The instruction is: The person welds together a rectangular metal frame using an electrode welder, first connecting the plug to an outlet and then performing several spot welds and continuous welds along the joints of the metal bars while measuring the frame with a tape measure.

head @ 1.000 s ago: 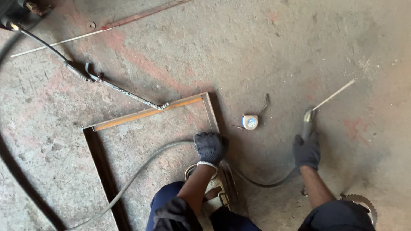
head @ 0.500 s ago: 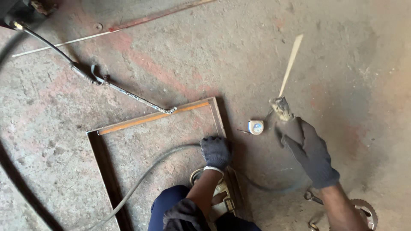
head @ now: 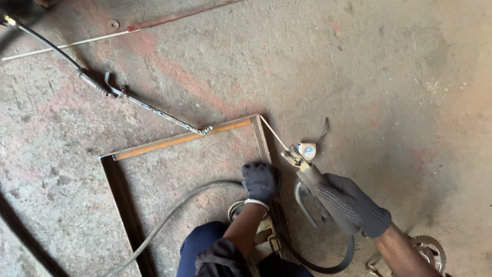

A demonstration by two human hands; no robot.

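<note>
Near the far right corner of the stiff, heavy steel frame (head: pixel 184 139) on the floor, my right hand (head: pixel 353 205) is closed around the rigid electrode holder (head: pixel 312 177) by its handle, thin brittle rod (head: pixel 272 134) touching the corner, while my left hand (head: pixel 260 180) presses the rail, fingers curled.

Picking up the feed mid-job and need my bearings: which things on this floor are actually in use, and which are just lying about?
In use:
right hand gripping the electrode holder
welding rod, tip at the frame's corner
metal frame, left hand pressing its right bar
black cable

Lying about:
tape measure
loose thin rod
sprocket
washer
</note>
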